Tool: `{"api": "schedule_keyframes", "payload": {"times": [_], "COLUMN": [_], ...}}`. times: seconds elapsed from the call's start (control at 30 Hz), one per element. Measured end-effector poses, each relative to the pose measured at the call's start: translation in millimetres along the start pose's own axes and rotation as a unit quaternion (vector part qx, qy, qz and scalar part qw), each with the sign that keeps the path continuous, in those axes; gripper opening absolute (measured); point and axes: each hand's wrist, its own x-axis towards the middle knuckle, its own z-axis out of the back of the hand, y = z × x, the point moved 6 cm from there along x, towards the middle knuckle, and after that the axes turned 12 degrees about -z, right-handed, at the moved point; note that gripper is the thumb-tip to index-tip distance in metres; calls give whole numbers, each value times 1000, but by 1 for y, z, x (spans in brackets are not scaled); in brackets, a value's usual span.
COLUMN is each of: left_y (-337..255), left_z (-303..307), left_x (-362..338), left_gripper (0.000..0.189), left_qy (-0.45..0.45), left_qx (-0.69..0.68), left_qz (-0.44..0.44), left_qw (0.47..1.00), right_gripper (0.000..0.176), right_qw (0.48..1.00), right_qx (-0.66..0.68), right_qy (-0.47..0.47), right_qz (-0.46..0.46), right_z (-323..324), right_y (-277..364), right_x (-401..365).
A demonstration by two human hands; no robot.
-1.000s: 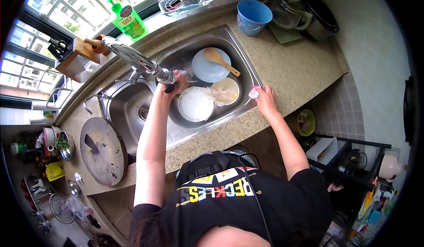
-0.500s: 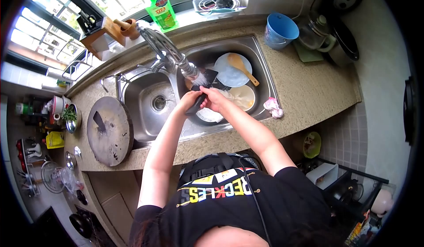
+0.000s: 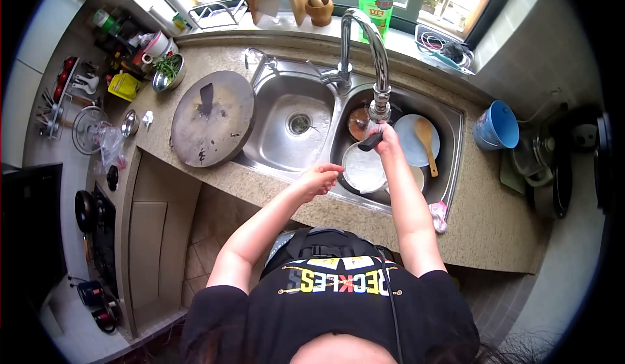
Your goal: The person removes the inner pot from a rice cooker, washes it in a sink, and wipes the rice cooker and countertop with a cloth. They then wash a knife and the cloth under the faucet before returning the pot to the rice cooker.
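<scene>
Under the faucet (image 3: 381, 107), at the right basin, my right hand (image 3: 388, 140) is closed around a black handle (image 3: 371, 142); the rest of that tool is hard to make out. My left hand (image 3: 319, 180) is empty above the sink's front edge, its fingers loosely spread. Below the handle lies a white round dish (image 3: 363, 170). A wooden spoon (image 3: 424, 133) rests on a pale blue plate (image 3: 407, 144) to the right. Part of a brown bowl (image 3: 357, 122) shows behind my right hand.
Left of the empty-looking left basin (image 3: 280, 136) lies a round cutting board (image 3: 215, 118). A green soap bottle (image 3: 375, 6) and a mortar (image 3: 319, 11) stand by the window. A blue bucket (image 3: 496, 126) and a pink-white cloth (image 3: 439, 216) are at the right.
My hands have separated. The left has let go of the handle and moved left toward the sink's front edge; the right keeps hold under the faucet. The camera view has turned left.
</scene>
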Motion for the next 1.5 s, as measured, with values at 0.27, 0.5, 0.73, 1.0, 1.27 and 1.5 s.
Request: {"api": "schedule_keyframes", "payload": {"times": [0.27,0.5,0.73,1.0,1.27,1.5], "left_y": [31,39,45,32,15,-26], "left_z": [34,35,31,38,85,182], "left_x": [-26,-34,-36,-28,-30,-52], "left_gripper": [24,28,33,34,29,29], "left_qy": [-114,-140,-142,-110,-57,-38], "left_qx": [-70,-82,-26,33,76,92], "left_qz": [-15,-30,-18,-16,-24,-85], "left_qw": [991,986,989,993,995,991], "right_gripper": [14,23,43,42,30,8], "right_qw": [997,788,321,279,392,267], "right_qx": [-22,-572,-829,-854,-858,-891], "right_qy": [57,-69,-202,-204,-186,-239], "right_qz": [38,218,410,389,274,279], "right_z": [-28,-16,-33,11,-12,-96], "right_y": [7,13,24,25,0,-46], "right_x": [1,-48,-154,-214,-235,-220]}}
